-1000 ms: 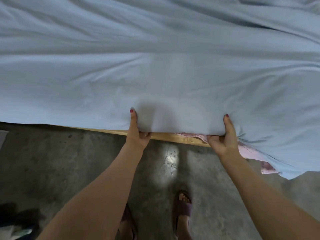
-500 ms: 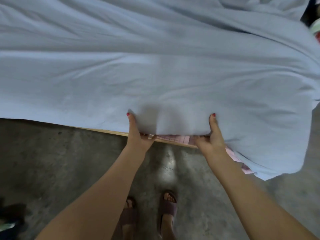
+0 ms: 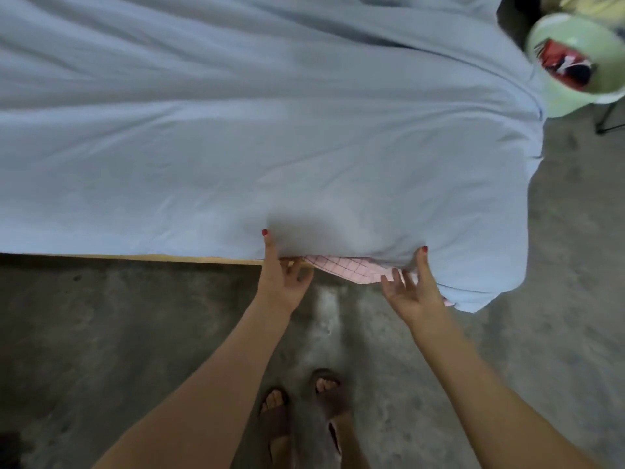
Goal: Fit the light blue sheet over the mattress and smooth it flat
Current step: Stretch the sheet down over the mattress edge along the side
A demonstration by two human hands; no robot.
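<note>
The light blue sheet (image 3: 270, 137) lies creased over the mattress and hangs past its right corner. At the near edge a pink checked cloth (image 3: 351, 269) shows from under it. My left hand (image 3: 280, 279) holds the sheet's edge, with the thumb lying up on the sheet and the fingers curled beneath. My right hand (image 3: 411, 289) is at the edge further right. Its thumb presses on the sheet and its fingers are spread, loose, against the pink cloth.
A wooden bed frame edge (image 3: 135, 258) runs along below the sheet. Grey concrete floor (image 3: 101, 333) fills the foreground, with my sandalled feet (image 3: 304, 411) on it. A pale green bowl (image 3: 581, 59) holding red and dark items stands at the top right.
My right hand has loosened, its fingers now spread, and more of the pink cloth shows. The view has shifted right, bringing the green bowl into sight.
</note>
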